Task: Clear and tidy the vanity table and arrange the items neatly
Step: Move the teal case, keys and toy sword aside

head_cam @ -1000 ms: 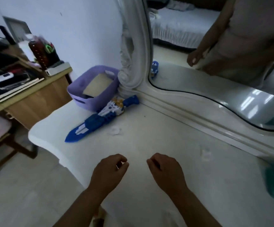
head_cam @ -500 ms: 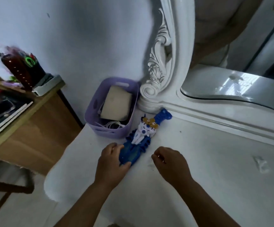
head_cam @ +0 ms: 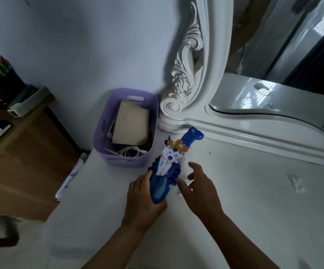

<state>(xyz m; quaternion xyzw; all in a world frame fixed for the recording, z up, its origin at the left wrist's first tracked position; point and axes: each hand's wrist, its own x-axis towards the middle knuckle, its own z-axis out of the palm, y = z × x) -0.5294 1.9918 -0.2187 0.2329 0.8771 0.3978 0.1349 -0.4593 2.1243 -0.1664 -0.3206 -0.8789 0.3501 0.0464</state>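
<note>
A blue and white toy sword (head_cam: 171, 162) lies on the white vanity table (head_cam: 254, 200), its handle pointing at the mirror base. My left hand (head_cam: 144, 200) grips the blade end of the sword, fingers curled round it. My right hand (head_cam: 200, 186) hovers just right of the sword with fingers spread and holds nothing. A purple basket (head_cam: 103, 133) stands left of the sword against the wall; it holds a beige box and a white cable.
The carved white mirror frame (head_cam: 186, 74) rises behind the sword. A small crumpled white scrap (head_cam: 296, 183) lies on the table at right. A wooden desk (head_cam: 21, 152) with clutter stands to the left, below the vanity's edge.
The view moved closer to the table's left corner. My left hand reached the sword and closed round its blade. My right hand uncurled and spread beside it.
</note>
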